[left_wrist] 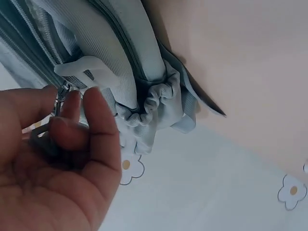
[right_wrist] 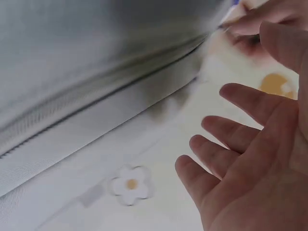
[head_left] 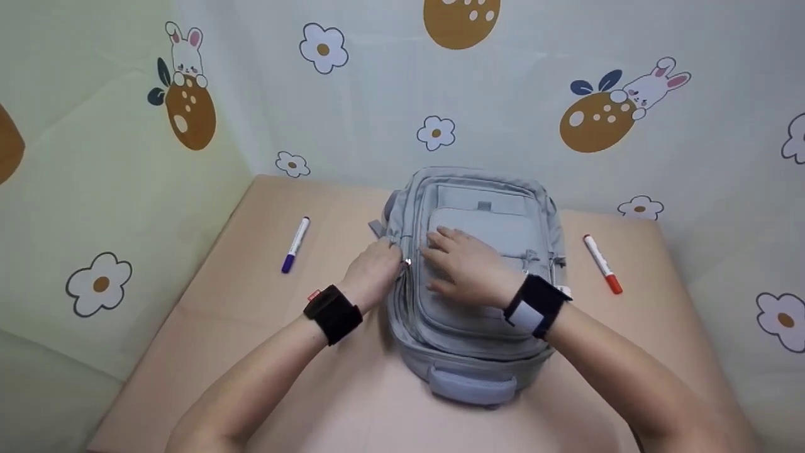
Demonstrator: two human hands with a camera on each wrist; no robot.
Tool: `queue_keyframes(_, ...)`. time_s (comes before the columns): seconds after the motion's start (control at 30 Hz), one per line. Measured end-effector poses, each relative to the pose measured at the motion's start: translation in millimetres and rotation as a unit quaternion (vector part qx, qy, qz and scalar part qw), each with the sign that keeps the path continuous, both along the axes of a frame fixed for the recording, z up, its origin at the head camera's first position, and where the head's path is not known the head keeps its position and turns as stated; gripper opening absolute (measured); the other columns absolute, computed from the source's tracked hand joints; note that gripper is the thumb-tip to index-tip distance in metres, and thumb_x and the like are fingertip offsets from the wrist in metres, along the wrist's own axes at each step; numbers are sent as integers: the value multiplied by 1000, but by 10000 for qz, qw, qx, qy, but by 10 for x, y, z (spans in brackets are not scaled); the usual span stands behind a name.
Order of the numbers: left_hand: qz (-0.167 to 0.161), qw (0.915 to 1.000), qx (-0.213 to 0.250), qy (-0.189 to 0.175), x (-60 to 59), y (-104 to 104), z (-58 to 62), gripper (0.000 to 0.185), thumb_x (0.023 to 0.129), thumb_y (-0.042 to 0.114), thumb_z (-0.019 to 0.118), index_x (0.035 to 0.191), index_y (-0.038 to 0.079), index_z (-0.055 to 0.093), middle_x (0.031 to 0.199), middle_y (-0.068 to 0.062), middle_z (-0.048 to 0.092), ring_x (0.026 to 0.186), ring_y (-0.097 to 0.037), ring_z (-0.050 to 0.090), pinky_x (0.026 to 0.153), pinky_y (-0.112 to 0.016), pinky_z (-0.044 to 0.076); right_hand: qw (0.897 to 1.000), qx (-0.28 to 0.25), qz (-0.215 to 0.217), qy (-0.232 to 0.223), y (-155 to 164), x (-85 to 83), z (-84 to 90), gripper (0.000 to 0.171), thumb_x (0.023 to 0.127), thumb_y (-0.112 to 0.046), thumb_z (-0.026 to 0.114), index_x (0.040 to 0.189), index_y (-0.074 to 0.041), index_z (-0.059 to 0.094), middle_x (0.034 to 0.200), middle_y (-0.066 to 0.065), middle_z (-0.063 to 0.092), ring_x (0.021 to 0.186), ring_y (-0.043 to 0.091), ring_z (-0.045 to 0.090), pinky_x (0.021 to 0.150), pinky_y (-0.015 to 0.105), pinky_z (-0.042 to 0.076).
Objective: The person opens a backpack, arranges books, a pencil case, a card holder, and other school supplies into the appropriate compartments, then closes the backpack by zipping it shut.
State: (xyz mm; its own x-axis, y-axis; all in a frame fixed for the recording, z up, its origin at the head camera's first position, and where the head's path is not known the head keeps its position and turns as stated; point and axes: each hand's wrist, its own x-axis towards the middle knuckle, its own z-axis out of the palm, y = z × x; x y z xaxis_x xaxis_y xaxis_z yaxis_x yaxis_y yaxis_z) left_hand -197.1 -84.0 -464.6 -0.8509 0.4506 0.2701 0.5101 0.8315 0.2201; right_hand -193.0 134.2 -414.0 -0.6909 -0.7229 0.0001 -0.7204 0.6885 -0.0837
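A light grey backpack (head_left: 481, 229) lies on its back on the table, its front panel facing up and its top handle (head_left: 471, 385) toward me. At its left side, my left hand (head_left: 372, 269) pinches a metal zipper pull (left_wrist: 60, 97) between thumb and curled fingers, with part of the pull hidden in the hand. My right hand (head_left: 468, 267) is over the front pocket with its fingers straight and spread, holding nothing. In the right wrist view, a zipper seam (right_wrist: 110, 89) of the backpack runs beside that hand.
A purple-capped marker (head_left: 295, 244) lies left of the backpack, and a red-capped marker (head_left: 602, 263) lies to its right. The pinkish table (head_left: 207, 352) meets a cloth backdrop (head_left: 371, 107) printed with flowers and rabbits. A side strap (left_wrist: 192, 82) sticks out from the backpack.
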Motion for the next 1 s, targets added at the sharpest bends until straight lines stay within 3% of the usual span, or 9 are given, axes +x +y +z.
queue_keyframes(0.17,-122,9978,-92,642,-41,10,-36,7,93,6,67,87,3,68,89,-12,59,76,-33,62,59,-47,53,9966,15,582,581,18,381,-210,63,92,-41,71,142,-4,59,153,21,46,144,40,38,119,53,27)
queue_keyframes(0.33,-283,9968,255,701,-64,-6,-48,11,96,16,70,88,8,75,86,-8,60,75,-31,63,60,-47,52,9941,38,751,785,66,566,-463,75,85,-42,78,146,-3,54,154,20,45,145,39,37,118,53,30)
queue_keyframes(0.57,-311,9964,509,600,-46,-74,-43,10,98,16,69,92,11,75,89,-3,69,82,-26,68,67,-43,55,9942,197,631,845,114,591,-592,87,83,-50,80,151,-5,48,158,20,40,148,40,32,116,58,30)
queue_keyframes(0.8,-284,9961,696,454,-8,-110,-49,11,98,12,66,92,11,76,90,-3,70,83,-26,68,70,-43,55,9918,292,542,1116,166,529,-619,81,81,-40,82,149,-8,52,158,17,41,147,38,34,113,60,33)
queue_keyframes(1.0,-297,9977,590,175,26,-110,-30,10,99,12,66,93,8,74,89,-6,69,83,-29,68,71,-45,54,9942,268,555,882,189,505,-632,87,83,-48,81,153,-9,48,161,16,36,150,36,29,116,59,29)
